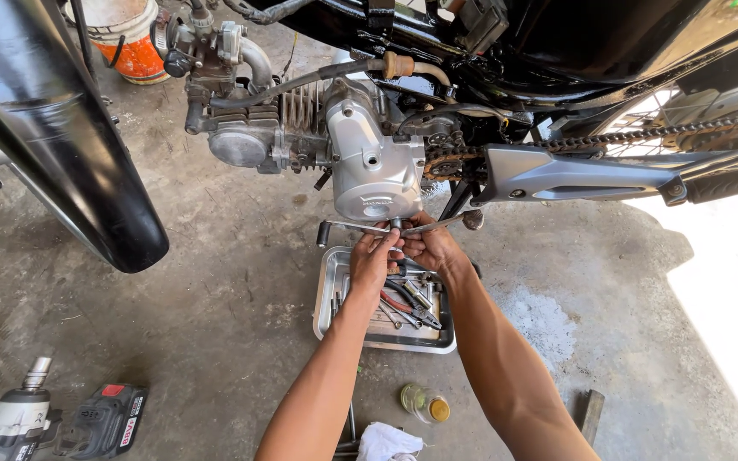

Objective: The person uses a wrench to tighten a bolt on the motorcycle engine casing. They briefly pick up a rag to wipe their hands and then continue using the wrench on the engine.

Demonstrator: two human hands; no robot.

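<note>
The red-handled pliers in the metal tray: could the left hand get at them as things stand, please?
Probably yes. The left hand is at the metal lever under the engine cover, directly above the tray. The red-handled pliers lie uncovered among the tools there, though the hand looks occupied.

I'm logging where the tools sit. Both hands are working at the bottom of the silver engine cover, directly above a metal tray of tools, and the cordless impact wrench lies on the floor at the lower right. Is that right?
Not quite. The head view shows the impact wrench at the lower left, not the right. The rest holds: the left hand and right hand meet under the silver engine cover, above the metal tray.
</note>
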